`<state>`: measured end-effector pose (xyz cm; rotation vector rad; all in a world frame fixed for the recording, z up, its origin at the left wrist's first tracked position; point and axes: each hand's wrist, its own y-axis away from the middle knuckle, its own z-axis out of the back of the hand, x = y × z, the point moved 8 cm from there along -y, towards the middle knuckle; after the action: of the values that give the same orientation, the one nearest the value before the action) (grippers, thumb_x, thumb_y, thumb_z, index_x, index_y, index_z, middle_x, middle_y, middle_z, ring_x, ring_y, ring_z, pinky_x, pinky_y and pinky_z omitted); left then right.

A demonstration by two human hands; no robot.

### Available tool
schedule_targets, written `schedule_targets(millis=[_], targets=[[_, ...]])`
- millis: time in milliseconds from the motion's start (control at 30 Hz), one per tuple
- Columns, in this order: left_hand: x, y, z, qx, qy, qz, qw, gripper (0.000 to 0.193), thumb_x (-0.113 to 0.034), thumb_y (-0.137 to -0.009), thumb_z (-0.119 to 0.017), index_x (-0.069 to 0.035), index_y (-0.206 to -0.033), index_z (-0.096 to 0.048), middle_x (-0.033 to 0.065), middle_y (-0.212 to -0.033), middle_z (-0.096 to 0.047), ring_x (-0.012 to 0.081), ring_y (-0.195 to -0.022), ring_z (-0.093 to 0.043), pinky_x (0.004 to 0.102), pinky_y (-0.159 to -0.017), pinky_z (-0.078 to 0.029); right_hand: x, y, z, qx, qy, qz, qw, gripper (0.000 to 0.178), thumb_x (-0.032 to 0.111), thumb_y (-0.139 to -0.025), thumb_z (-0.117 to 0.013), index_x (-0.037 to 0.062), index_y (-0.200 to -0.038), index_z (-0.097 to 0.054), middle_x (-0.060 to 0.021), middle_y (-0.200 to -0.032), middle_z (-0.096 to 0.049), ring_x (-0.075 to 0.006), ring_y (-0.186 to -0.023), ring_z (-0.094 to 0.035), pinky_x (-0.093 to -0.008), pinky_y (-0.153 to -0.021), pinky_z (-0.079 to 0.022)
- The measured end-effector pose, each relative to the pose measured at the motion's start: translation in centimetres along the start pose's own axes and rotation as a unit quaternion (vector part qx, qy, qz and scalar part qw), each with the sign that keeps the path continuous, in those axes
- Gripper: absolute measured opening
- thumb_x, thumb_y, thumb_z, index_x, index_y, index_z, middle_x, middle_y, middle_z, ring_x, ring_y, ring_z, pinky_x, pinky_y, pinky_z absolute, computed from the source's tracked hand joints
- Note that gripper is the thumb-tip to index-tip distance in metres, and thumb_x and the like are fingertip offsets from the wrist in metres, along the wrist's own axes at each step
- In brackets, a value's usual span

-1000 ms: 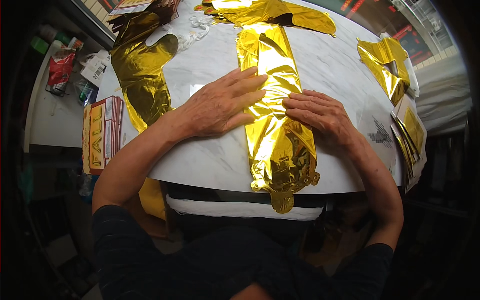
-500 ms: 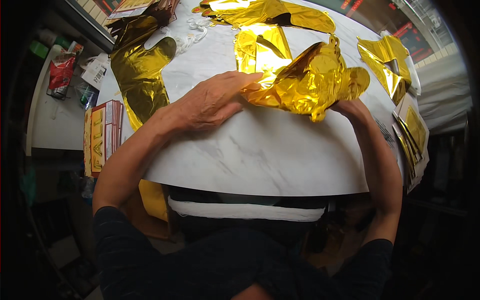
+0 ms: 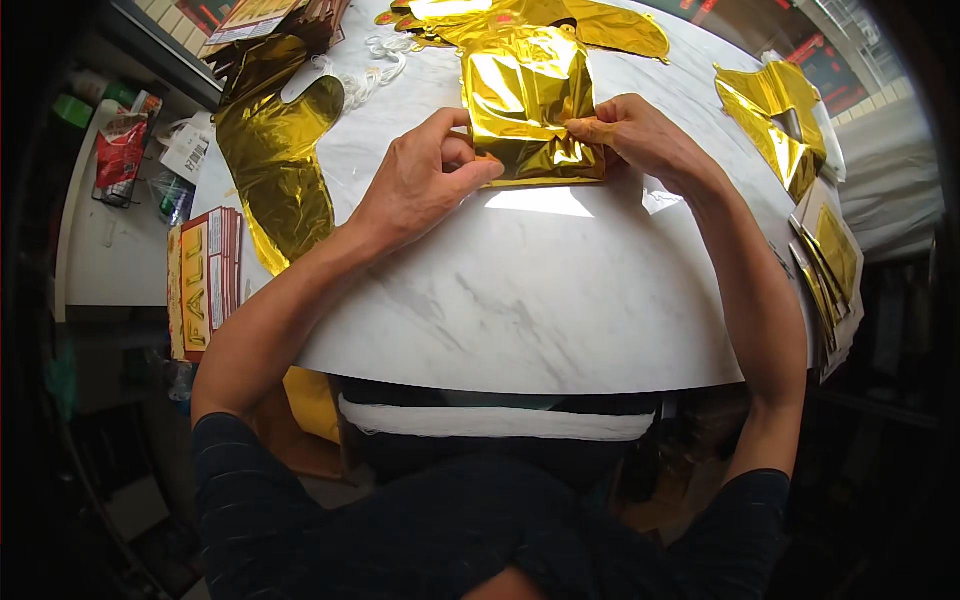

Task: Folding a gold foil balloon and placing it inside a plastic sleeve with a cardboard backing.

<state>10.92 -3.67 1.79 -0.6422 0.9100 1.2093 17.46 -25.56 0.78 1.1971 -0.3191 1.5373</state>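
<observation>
Take your clock face from the middle of the view, with twelve on the far side and six at your body. The gold foil piece (image 3: pixel 527 95) lies on the white marbled table (image 3: pixel 520 290) between twelve and one, roughly square and crinkled, with a thin edge showing along its near side. Its far end overlaps the gold foil heap (image 3: pixel 620 32) at twelve in the view; you cannot tell whether they touch.

Your left hand (image 3: pixel 425 180) is at eleven, fingers half curled, thumb stretched to the foil's near left corner; whether it pinches the corner is not clear. Your right hand (image 3: pixel 640 140), between one and two, has its thumb pressed on the foil's right edge, gripping it, with the other fingers bent and partly hidden.

At ten lies a curved gold foil shape (image 3: pixel 275 150), and at eleven, beyond it, a tangle of white string (image 3: pixel 378 62). A stack of red-edged printed packets (image 3: pixel 205 285) stands at nine, by the table's edge. At two rests another gold foil sheet (image 3: pixel 785 120); at three, a pile of pale packets (image 3: pixel 832 265) showing gold. Below the near edge, at six, runs a band of white strands (image 3: pixel 500 421).
</observation>
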Motion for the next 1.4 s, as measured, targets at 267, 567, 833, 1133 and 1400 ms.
schedule_targets(millis=[267, 567, 833, 1133, 1400], targets=[[-0.7, 0.6, 0.4, -0.084, -0.046, -0.031, 0.995, 0.058, -0.022, -0.089, -0.079, 0.008, -0.134, -0.056, 0.0100, -0.084, -0.074, 0.0172, -0.079, -0.068, 0.0320, -0.077, -0.055, -0.2, -0.5, -0.1, 0.018, 0.001, -0.012, 1.000, 0.035, 0.035, -0.104, -0.068, 0.0084, -0.081, -0.067, 0.0017, -0.063, -0.056, -0.0071, -0.055, -0.046, -0.0276, -0.053, -0.034], [0.0, 1.2, 0.7, -0.049, -0.014, 0.014, 0.999, 0.068, -0.012, -0.086, -0.081, 0.004, -0.144, -0.050, 0.0101, -0.086, -0.075, 0.0144, -0.076, -0.068, 0.0311, -0.075, -0.055, 0.2, -0.2, -0.3, 0.015, 0.009, -0.011, 1.000, 0.031, 0.033, -0.104, -0.067, 0.0068, -0.087, -0.070, 0.0020, -0.066, -0.059, -0.0069, -0.056, -0.048, -0.0265, -0.054, -0.040], [-0.3, 0.9, 0.5, -0.025, -0.053, 0.037, 0.998, 0.072, -0.018, -0.089, -0.079, 0.008, -0.147, -0.044, 0.0097, -0.083, -0.075, 0.0145, -0.076, -0.069, 0.0310, -0.075, -0.055, -0.1, -0.8, -0.3, 0.017, 0.029, -0.013, 0.999, 0.031, 0.032, -0.105, -0.066, 0.0047, -0.092, -0.073, 0.0016, -0.067, -0.060, -0.0065, -0.057, -0.050, -0.0269, -0.054, -0.040], [0.4, -0.5, 1.2, -0.060, -0.089, 0.038, 0.994, 0.084, -0.022, -0.087, -0.085, 0.009, -0.151, -0.040, 0.0062, -0.080, -0.073, 0.0101, -0.072, -0.064, 0.0269, -0.070, -0.051, 0.2, -0.7, -0.4, 0.025, 0.046, -0.021, 0.998, 0.032, 0.032, -0.104, -0.066, 0.0045, -0.089, -0.074, 0.0009, -0.065, -0.059, -0.0075, -0.055, -0.049, -0.0279, -0.053, -0.038], [-0.3, -0.6, 1.2, -0.094, -0.142, 0.014, 0.985, 0.077, -0.022, -0.082, -0.085, 0.008, -0.142, -0.046, 0.0101, -0.077, -0.072, 0.0286, -0.074, -0.072, 0.0397, -0.073, -0.056, 0.8, -1.1, -0.3, 0.021, 0.071, -0.019, 0.997, 0.033, 0.032, -0.103, -0.069, 0.0042, -0.085, -0.072, 0.0003, -0.063, -0.059, -0.0082, -0.054, -0.049, -0.0294, -0.052, -0.038]])
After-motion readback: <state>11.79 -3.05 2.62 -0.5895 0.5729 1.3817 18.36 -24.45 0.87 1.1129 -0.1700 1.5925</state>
